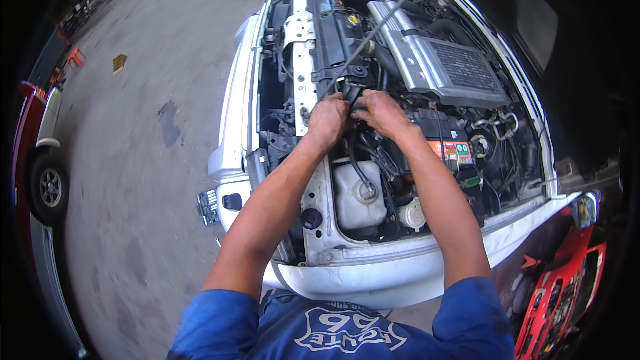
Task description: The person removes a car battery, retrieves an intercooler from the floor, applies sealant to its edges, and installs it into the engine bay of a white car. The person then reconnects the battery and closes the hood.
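Observation:
Both my hands work close together in the engine bay, beside the black radiator top [328, 33]. My left hand [328, 121] rests near the white metal crossmember [303, 67], its fingers curled inward on something dark. Just to the right, my right hand [383, 113] has its thumb and fingers pinched together. A black part [353, 88] shows between the fingertips; its exact kind is hidden by the hands. Below them sits a white plastic reservoir [350, 197] with a dark hose in its cap. Right of my right forearm is a battery [448, 150] with an orange label.
A thin hood prop rod [393, 13] slants across the bay above my hands. At the upper right lies a silver intercooler [433, 60]. A tool set [208, 207] is beside the white front bumper. Red vehicle parts [560, 293] stand at the lower right.

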Tool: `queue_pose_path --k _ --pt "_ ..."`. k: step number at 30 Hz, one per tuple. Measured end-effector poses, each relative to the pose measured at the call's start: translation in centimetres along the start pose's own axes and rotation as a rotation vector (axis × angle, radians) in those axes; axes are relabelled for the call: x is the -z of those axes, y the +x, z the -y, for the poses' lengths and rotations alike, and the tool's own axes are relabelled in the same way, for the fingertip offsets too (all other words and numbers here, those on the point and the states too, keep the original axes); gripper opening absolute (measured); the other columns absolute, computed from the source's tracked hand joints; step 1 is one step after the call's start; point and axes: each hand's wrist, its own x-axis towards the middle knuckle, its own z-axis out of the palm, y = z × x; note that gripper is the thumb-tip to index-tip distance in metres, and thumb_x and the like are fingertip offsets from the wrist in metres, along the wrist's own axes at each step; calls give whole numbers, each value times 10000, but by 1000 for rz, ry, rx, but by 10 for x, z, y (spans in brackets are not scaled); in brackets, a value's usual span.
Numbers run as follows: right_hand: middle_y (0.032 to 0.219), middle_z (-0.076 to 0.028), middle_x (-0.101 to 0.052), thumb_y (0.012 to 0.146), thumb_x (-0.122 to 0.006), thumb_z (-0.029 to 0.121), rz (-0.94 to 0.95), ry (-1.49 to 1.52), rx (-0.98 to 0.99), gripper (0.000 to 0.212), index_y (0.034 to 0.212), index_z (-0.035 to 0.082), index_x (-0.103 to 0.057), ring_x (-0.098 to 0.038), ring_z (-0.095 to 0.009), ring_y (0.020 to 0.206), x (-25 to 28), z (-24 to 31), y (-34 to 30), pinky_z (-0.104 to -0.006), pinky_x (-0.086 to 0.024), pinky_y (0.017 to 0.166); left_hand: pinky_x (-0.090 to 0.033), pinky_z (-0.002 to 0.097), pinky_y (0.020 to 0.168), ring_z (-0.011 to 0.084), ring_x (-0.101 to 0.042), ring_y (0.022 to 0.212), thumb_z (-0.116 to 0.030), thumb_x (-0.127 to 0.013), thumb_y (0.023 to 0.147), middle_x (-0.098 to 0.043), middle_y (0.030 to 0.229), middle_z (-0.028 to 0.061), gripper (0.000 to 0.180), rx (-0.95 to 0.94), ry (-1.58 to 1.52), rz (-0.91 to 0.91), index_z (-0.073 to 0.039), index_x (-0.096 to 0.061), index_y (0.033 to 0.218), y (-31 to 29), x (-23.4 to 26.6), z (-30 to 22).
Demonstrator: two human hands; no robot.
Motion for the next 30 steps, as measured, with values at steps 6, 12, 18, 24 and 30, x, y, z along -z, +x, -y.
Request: queue_pose_path --k 6,12,18,24,30 --pt "1009 -191 -681 877 -706 305 -99 95 -113 300 968 20 -712 -649 -374 1000 3 2 -10 -454 -508 872 -517 464 728 380 -644 835 -222 -817 682 -616 878 170 284 -4 -98 -47 -38 -706 868 -4 9 -8" --pt "925 -230 -687 1008 -495 297 -971 268 -839 382 1019 -41 -672 -679 -308 731 48 -98 -38 -419 -532 666 -496 460 729 371 -636 827 -206 -819 701 -599 885 166 281 2 -95 -10 -25 -725 895 -4 13 -10" --pt "991 -146 -658 983 -558 247 -1100 1163 -1265 300 1107 -20 -615 -653 -249 830 23 -205 -82 -367 -537 609 -493 445 724 358 -618 807 -228 -835 688 -586 870 157 312 37 -44 22 -27 -730 903 -1 15 -16" --pt "1265 -273 -620 891 -513 726 -874 767 -1401 937 1200 -156 -592 -636 -346 1151 25 -201 -58 -428 -542 878 -501 430 725 341 -632 814 -211 -841 690 -607 865 149 318 100 -25 89 -25 -728 922 1 21 -28" --pt "1271 -267 -622 795 -639 751 -981 974 -1360 994 1206 -153 -597 -646 -321 1139 37 -196 -59 -405 -540 900 -501 421 748 347 -629 823 -205 -849 688 -619 878 164 348 82 -55 93 -15 -723 951 1 22 -30"
